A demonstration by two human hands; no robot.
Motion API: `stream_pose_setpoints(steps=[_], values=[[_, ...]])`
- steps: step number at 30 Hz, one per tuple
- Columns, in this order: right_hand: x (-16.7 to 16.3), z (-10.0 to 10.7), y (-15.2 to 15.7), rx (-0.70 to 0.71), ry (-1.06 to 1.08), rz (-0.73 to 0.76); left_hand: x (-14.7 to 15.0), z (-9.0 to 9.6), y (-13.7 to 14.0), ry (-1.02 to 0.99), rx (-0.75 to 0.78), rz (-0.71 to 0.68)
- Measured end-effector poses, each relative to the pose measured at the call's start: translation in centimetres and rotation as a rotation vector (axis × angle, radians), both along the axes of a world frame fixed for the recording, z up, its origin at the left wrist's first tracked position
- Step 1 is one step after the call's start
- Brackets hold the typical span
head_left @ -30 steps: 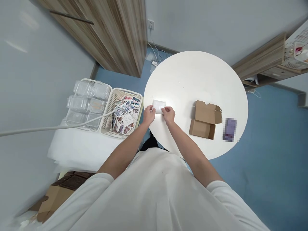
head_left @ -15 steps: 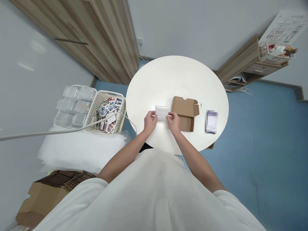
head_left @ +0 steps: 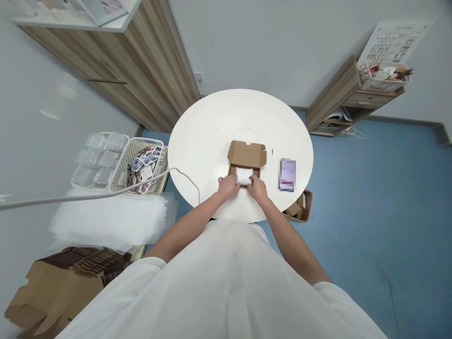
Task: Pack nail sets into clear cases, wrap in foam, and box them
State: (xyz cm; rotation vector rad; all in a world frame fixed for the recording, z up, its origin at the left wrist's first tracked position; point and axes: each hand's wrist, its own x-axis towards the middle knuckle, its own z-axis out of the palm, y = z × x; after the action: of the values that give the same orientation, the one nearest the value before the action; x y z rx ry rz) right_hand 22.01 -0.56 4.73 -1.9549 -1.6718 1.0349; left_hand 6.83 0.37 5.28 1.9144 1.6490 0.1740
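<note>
A small white wrapped packet (head_left: 244, 176) sits in or just over the tray of an open brown cardboard box (head_left: 247, 154), whose lid is folded back toward the far side. My left hand (head_left: 228, 186) grips the packet's left end, fingers bent, at the box's left wall. On the other side my right hand (head_left: 257, 188) pinches the packet's right end near the front right corner. The fingertips are partly hidden, and what the packet contains does not show.
A blurred-out phone-like item (head_left: 287, 175) lies right on the round white table (head_left: 240, 113). Baskets of clear plastic cases (head_left: 102, 160) and printed cards (head_left: 144, 167) stand left, above white sheets (head_left: 109, 219) and flat cardboard (head_left: 52, 292). A grey cable (head_left: 84, 194) crosses the left side. A carton (head_left: 303, 207) stands below right.
Both hands have carried the white packet from the bare tabletop into or over the open box. The box now sits between the hands. The camera view has shifted.
</note>
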Motion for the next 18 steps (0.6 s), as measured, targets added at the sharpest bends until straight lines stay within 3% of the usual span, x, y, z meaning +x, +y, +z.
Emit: stream_pose_setpoints(steps=[6,10,14,18], values=[[-0.7,-0.2,0.2,-0.031,-0.152,0.191,0.4,-0.5,-0.8,0.075,0.058,-0.056],[-0.1,-0.1,-0.1,0.062,-0.135,0.209,0.2,-0.1,-1.3,0.119,0.103,-0.054],[1.6,-0.3,-0.6,0.228,-0.104,0.058,-0.7,0.1,-1.4,0.163,0.096,0.065],[2.6,-1.0,-0.8,0.108,0.003,-0.164,-1.5,-0.5,-1.0,0.036,-0.089,0.238]])
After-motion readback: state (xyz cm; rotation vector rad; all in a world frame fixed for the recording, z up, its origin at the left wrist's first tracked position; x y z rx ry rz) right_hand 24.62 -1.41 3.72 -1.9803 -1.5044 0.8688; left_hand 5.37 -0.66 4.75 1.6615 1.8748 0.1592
